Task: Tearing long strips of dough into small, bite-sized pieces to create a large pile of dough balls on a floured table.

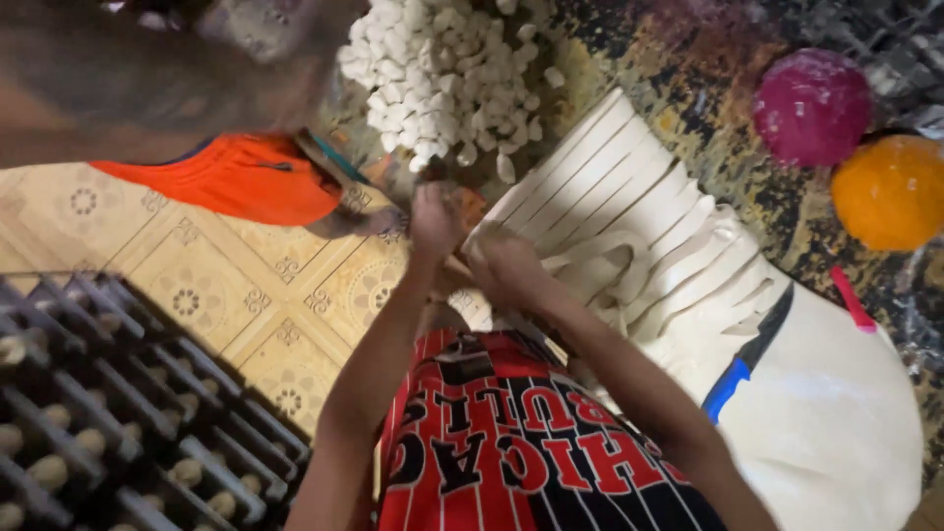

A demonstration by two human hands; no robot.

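Both hands met at near edge of dough sheet. Left hand pinched small bit of dough, fingers narrow; blur hid detail. Right hand curled on end of dough strip, just beside left. Cut strips ran long axis away up-right from right hand, which was nearer. Pile of small dough pieces lay beyond left hand, straight ahead. Uncut white dough lay to right.

light: warm, indoor, fairly bright | blur: motion smear throughout | edges: wide-angle bending | shadows: soft
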